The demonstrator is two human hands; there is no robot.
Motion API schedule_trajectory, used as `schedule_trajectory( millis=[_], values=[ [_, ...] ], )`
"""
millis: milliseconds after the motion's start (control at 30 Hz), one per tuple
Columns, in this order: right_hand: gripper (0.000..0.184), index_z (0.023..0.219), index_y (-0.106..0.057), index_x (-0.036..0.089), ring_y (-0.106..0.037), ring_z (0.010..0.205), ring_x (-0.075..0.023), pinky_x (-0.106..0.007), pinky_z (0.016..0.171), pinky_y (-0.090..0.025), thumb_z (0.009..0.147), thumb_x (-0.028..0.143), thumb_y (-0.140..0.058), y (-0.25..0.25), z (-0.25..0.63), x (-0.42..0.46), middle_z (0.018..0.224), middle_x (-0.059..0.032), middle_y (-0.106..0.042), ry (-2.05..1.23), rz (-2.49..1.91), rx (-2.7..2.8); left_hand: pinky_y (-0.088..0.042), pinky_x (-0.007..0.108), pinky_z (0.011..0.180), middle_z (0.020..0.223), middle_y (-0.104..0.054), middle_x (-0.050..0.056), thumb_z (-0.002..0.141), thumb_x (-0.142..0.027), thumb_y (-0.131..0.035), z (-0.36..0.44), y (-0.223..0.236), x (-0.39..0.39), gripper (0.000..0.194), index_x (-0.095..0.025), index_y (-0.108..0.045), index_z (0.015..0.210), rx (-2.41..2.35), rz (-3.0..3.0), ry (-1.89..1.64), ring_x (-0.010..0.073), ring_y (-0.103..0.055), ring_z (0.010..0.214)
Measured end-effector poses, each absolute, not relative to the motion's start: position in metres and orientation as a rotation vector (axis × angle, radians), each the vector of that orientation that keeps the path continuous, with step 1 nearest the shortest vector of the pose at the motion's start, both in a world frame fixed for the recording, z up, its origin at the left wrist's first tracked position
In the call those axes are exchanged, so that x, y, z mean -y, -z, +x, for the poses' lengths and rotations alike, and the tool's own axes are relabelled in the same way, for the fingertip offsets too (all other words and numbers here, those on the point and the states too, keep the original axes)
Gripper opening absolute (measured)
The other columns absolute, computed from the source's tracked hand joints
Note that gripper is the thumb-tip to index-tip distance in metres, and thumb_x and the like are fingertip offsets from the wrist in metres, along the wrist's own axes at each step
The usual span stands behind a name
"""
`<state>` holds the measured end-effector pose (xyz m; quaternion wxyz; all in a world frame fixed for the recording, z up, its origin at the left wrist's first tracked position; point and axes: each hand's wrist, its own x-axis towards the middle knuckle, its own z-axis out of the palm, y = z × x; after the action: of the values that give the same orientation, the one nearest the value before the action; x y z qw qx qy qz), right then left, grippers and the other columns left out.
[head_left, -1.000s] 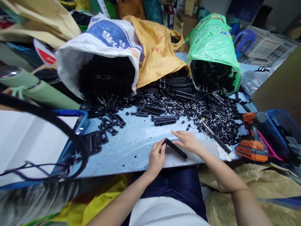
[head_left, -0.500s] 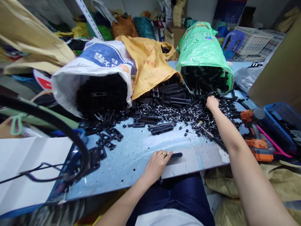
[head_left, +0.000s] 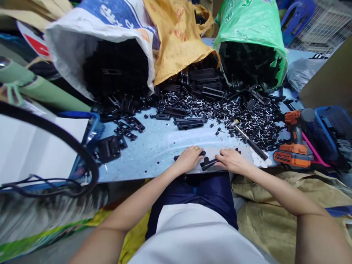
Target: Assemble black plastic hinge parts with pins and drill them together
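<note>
My left hand [head_left: 189, 158] is closed over a flat black plastic bar [head_left: 202, 153] at the table's front edge; the bar's rounded end shows past my fingers. Close to its right, my right hand [head_left: 231, 160] grips another black plastic part [head_left: 208, 164], which has a short crosspiece at its left end. The two parts are near each other over a grey patch on the tabletop. My palms hide much of both. Beyond my hands lies a small stack of long black parts [head_left: 190, 123].
A hammer [head_left: 251, 143] and an orange cordless drill [head_left: 295, 141] lie to the right. Black pins with metal shafts [head_left: 255, 124] are heaped behind. White [head_left: 68, 66], yellow [head_left: 178, 40] and green [head_left: 253, 25] sacks stand at the back. A black hose [head_left: 74, 141] arches at left.
My right hand has come back from the pile by the green sack to the front edge, bringing a black plastic part. My left hand stays at the front edge. The view has tilted down.
</note>
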<state>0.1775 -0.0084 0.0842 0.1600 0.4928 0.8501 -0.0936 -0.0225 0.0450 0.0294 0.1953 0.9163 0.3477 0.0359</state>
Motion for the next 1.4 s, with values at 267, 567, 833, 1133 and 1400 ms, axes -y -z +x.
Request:
schedule_trajectory(
  millis=[267,567,833,1133,1400],
  values=[
    [0.039,0.102,-0.057,0.019,-0.058,0.081,-0.0186,-0.026,0.061,-0.031,0.093,0.045,-0.029,-0.065,0.163,0.017,0.089,-0.0087,-0.061,0.219,1.503,-2.408,-0.044,0.039,0.080,0.098,-0.060,0.010,0.073,-0.058,-0.055,-0.021,-0.038,-0.037,0.051,-0.017,-0.051,0.103,-1.019,2.537,-0.153,0.0268,-0.056,0.094],
    [0.035,0.100,-0.057,0.019,-0.057,0.080,-0.0186,-0.027,0.064,-0.032,0.093,0.042,-0.031,-0.086,0.146,0.019,0.088,-0.0089,-0.061,0.199,1.542,-2.428,-0.048,0.034,0.072,0.095,-0.061,0.009,0.071,-0.052,-0.060,-0.037,-0.022,-0.037,0.047,-0.017,-0.049,0.101,-0.950,2.533,-0.448,0.0242,-0.060,0.089],
    [0.037,0.102,-0.056,0.018,-0.056,0.081,-0.0183,-0.029,0.068,-0.034,0.094,0.041,-0.029,-0.086,0.156,0.013,0.088,-0.0094,-0.061,0.138,1.539,-2.438,-0.048,0.031,0.067,0.084,-0.062,0.007,0.077,-0.048,-0.055,-0.027,-0.020,-0.040,0.035,-0.017,-0.052,0.093,-0.873,2.581,-0.458,0.0213,-0.061,0.080],
    [0.031,0.109,-0.058,0.015,-0.052,0.095,-0.0196,-0.030,0.079,-0.039,0.094,0.027,-0.034,-0.076,0.197,-0.031,0.100,-0.0111,-0.060,0.117,1.953,-2.309,-0.042,0.036,0.079,0.101,-0.062,0.015,0.085,-0.010,-0.036,0.064,-0.040,-0.112,0.031,-0.011,-0.053,0.111,-1.098,2.625,-0.371,0.0241,-0.054,0.096],
    [0.018,0.091,-0.063,0.011,-0.058,0.085,-0.0175,-0.027,0.075,-0.044,0.083,0.013,-0.047,-0.062,0.200,-0.073,0.093,-0.0103,-0.063,0.362,2.262,-2.346,-0.045,0.031,0.075,0.086,-0.061,0.010,0.081,-0.006,-0.033,0.030,-0.039,-0.116,0.031,-0.012,-0.062,0.087,-1.171,2.604,-0.452,0.0193,-0.056,0.082]
  ],
)
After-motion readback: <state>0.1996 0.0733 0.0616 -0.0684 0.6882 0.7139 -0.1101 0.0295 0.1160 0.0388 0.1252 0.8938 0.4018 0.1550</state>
